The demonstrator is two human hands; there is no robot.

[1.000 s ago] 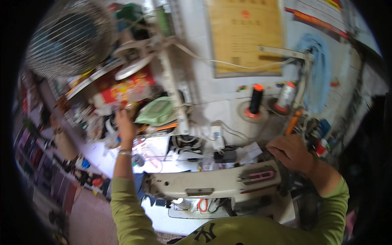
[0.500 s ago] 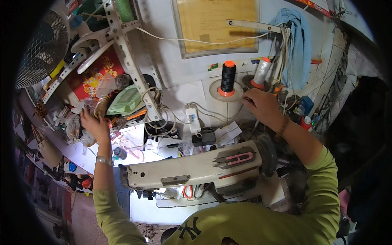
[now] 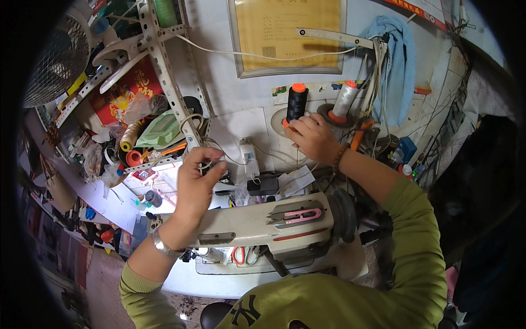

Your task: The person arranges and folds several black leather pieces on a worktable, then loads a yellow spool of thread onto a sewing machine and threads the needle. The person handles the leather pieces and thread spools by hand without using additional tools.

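My right hand (image 3: 316, 140) reaches to the back stand. Its fingers are closed at the orange base of a black thread cone (image 3: 297, 100), which stands on a round disc partly hidden by the hand. Beside it, a white thread cone (image 3: 345, 100) sits on a dark disc. My left hand (image 3: 197, 178) hangs over the left part of the sewing machine (image 3: 249, 223), near white cables at the shelf post. Its fingers are half curled, thumb apart, and I see nothing held. Pink thread snips (image 3: 298, 215) lie on top of the machine.
A metal shelf post (image 3: 170, 82) rises at the left, with a fan (image 3: 55, 60) and a cluttered shelf holding a yellow thread cone (image 3: 130, 137). Behind the machine lie a power strip (image 3: 249, 158) and black adapter (image 3: 263, 186). Orange-handled scissors (image 3: 238, 255) rest beneath the machine arm.
My left hand has moved right from the shelf beside the yellow thread cone to above the machine. My right hand has shifted left, from between the cones to the black cone's base.
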